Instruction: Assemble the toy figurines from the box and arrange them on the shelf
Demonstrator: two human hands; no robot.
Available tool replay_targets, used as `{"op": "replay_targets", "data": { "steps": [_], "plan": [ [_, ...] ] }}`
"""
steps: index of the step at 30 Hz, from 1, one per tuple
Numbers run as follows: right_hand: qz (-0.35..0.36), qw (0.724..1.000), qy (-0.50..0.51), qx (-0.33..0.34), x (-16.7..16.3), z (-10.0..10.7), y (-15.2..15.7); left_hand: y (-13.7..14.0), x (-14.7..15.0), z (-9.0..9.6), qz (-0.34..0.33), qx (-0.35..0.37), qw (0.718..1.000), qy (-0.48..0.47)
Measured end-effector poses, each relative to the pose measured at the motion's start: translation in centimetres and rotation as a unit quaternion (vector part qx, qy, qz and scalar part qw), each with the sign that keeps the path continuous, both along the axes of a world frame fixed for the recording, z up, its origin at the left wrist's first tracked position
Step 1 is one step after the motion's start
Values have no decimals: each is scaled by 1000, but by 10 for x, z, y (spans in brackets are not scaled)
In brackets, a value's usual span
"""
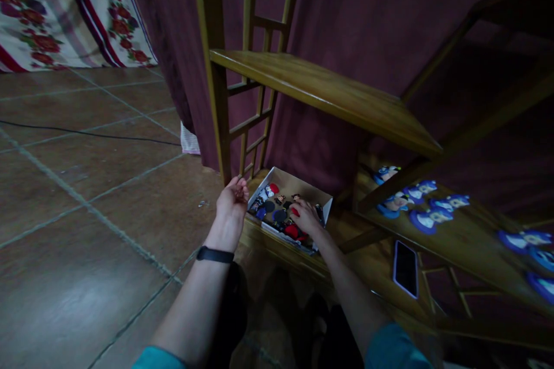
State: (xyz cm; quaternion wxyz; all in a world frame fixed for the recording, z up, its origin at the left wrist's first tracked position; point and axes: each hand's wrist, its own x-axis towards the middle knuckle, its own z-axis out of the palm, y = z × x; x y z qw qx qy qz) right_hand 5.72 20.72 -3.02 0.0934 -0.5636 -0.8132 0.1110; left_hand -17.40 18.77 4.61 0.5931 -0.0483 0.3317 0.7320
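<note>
- While the right hand [306, 218] reaches down into a shallow white cardboard box [299, 183], its fingers are bent over a small bright-red piece [295, 211]; can't tell if they're pinching it or just touching.
- Left hand [232, 197] is palm up just beside the box's left edge, fingers curled in. Too dark to tell if anything's in it. Black wristband [215, 255] on that wrist.
- Box sits on a low brown wooden shelf [366, 259], packed with little red, black, blue and white figurines [272, 189], some with dark round bases.
- Dark-screened phone with a pale purple edge [405, 268] lies on the same shelf, right of the box.
- Farther right, blue-and-purple figurines with rounded bases [428, 218] are scattered along another wooden board.
</note>
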Motion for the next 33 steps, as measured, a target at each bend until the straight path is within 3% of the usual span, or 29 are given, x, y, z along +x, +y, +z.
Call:
{"op": "replay_targets", "data": {
  "steps": [4, 7, 9, 18, 25, 29, 33],
  "plan": [
    [50, 998, 33, 34, -10, 5, -3, 3, 7, -2, 1, -14, 1000, 3],
    [138, 990, 35, 19, -27, 6, -3, 5, 11, -3, -7, -23, 1000, 2],
    [159, 987, 13, 2, -34, 4, -3, 5, 12, -4, -15, -26, 1000, -1],
    [33, 999, -41, 14, -11, 3, 1, 6, 10, -3, -29, -22, 999, 0],
    [146, 987, -62, 6, -36, 7, 2, 5, 14, 0, -28, -27, 999, 3],
    [135, 988, -78, 8, -43, 7, 5, 6, 16, 0, -29, -36, 999, 8],
    [101, 994, -28, -23, -38, 8, 5, 9, 21, -4, -58, -34, 998, 16]
  ]
}}
